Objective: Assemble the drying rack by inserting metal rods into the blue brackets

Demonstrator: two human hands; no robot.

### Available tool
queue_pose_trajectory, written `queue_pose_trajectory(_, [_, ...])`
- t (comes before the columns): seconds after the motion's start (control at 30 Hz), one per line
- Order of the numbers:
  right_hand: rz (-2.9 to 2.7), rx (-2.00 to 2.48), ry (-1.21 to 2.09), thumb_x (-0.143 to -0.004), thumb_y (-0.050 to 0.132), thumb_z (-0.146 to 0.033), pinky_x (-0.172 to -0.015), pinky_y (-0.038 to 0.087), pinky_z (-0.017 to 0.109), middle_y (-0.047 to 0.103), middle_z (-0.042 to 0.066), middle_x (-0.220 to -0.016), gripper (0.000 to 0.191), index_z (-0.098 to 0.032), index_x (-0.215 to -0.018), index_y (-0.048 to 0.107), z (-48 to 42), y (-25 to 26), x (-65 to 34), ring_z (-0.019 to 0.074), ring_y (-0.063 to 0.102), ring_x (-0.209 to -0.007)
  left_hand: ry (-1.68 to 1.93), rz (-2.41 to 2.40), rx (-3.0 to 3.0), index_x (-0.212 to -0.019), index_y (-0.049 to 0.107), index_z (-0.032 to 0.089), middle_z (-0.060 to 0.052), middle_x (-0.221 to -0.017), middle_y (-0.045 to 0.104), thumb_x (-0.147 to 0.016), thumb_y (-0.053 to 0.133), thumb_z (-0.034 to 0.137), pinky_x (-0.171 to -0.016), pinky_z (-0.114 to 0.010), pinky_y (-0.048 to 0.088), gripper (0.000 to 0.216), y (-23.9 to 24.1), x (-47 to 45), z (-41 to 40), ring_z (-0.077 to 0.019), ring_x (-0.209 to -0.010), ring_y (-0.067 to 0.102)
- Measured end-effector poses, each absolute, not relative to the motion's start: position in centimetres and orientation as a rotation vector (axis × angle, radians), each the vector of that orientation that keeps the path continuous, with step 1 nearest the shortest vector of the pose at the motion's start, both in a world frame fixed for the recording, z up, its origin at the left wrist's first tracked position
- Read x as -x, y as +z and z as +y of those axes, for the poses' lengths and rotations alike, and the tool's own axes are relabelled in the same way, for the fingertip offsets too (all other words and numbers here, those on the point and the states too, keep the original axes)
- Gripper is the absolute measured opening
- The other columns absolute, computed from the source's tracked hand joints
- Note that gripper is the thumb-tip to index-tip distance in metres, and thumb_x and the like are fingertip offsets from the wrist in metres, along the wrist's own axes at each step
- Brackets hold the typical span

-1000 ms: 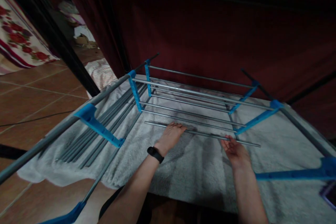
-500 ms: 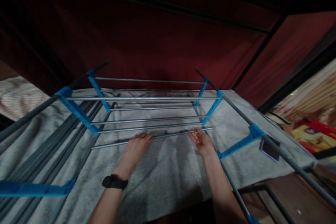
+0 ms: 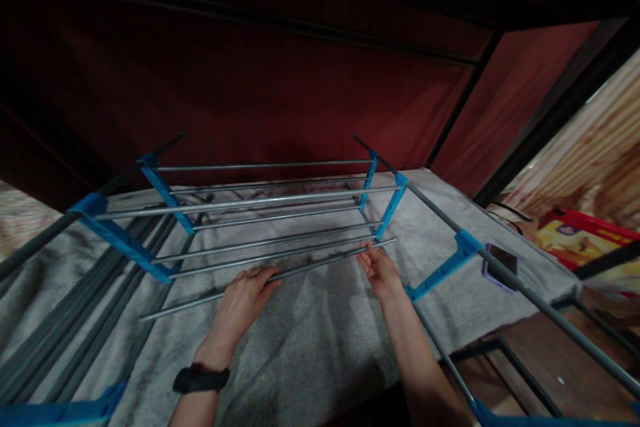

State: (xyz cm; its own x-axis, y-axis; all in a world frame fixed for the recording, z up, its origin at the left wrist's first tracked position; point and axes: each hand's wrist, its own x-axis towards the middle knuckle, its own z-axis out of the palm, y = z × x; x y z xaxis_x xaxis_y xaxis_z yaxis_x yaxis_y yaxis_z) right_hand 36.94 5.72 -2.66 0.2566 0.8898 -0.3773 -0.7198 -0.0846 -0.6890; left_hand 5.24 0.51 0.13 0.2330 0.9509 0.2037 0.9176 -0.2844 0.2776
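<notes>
A loose grey metal rod [image 3: 310, 267] runs crosswise in front of me, its left end lower than its right. My left hand [image 3: 245, 293], with a black band on the wrist, is closed over the rod left of its middle. Near the rod's right end, my right hand [image 3: 377, 270] grips it between thumb and fingers. Just beyond lies a partly built rack frame with blue plastic brackets [image 3: 123, 237] and several crossbars [image 3: 260, 201]. Nearer to me on the right, a blue bracket [image 3: 445, 270] joins two long poles and has no crossbar on it.
Several loose grey rods [image 3: 80, 307] lie on the grey cloth [image 3: 320, 347] at left. A phone [image 3: 501, 265] rests on the cloth beyond the right pole [image 3: 550, 313]. A red and yellow package [image 3: 580, 240] is at far right. Dark red panels [image 3: 280, 93] stand behind.
The rod's left end has moved lower and toward me, so it slants more. Both hands keep hold of it. The whole view has shifted slightly, with the frame now further left.
</notes>
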Motion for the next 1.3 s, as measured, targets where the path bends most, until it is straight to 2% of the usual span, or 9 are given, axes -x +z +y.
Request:
queue_pose_trajectory(0.3, [-0.225,0.897,1.351,-0.076,0.083,-0.019,-0.073,0.063,0.023,0.076,0.0,-0.078,0.017,-0.02,-0.074,0.066,5.3,-1.1,-35.3,0.0122,0.072,-0.071,0.682,1.854,-2.439,-0.114,0.073,0.025,-0.007,-0.11,0.078,-0.098,0.047,0.043,-0.093,-0.04,0.054,0.036,0.3,-3.9,0.8,-0.0265,-0.1,0.072])
queue_pose_trajectory(0.57, [-0.236,0.891,1.313,-0.08,0.079,-0.016,-0.075,0.063,0.024,0.076,0.002,-0.081,0.014,-0.019,-0.076,0.065,5.0,0.3,-34.7,0.0125,0.073,-0.076,0.792,1.9,-2.453,-0.106,0.072,0.025,-0.007,-0.106,0.077,-0.098,0.047,0.043,-0.088,-0.041,0.052,0.032,0.6,-2.7,0.9,-0.0263,-0.095,0.071])
queue_pose_trajectory(0.9, [-0.241,0.886,1.295,-0.077,0.082,-0.016,-0.068,0.062,0.022,0.073,-0.001,-0.072,0.022,-0.02,-0.073,0.061,6.5,3.2,-34.9,0.0105,0.068,-0.063,0.982,1.869,-2.509,-0.108,0.069,0.023,-0.007,-0.103,0.077,-0.1,0.046,0.046,-0.085,-0.04,0.052,0.034,0.8,-2.7,1.0,-0.0264,-0.094,0.071])
queue_pose_trajectory(1.13, [-0.222,0.838,1.276,-0.073,0.086,-0.02,-0.07,0.061,0.023,0.073,-0.003,-0.072,0.024,-0.021,-0.072,0.062,7.4,2.5,-34.4,0.0101,0.066,-0.062,1.012,1.858,-2.537,-0.106,0.068,0.023,-0.006,-0.1,0.077,-0.101,0.045,0.043,-0.083,-0.038,0.052,0.032,0.3,-2.2,1.0,-0.0248,-0.092,0.072])
queue_pose_trajectory(1.3, [-0.282,0.877,1.285,-0.077,0.08,-0.015,-0.067,0.06,0.022,0.075,-0.001,-0.075,0.019,-0.02,-0.069,0.063,8.1,3.3,-34.5,0.0107,0.067,-0.065,0.982,1.917,-2.525,-0.104,0.069,0.023,-0.007,-0.097,0.077,-0.1,0.042,0.044,-0.082,-0.039,0.053,0.035,0.6,-2.6,0.7,-0.0262,-0.089,0.072])
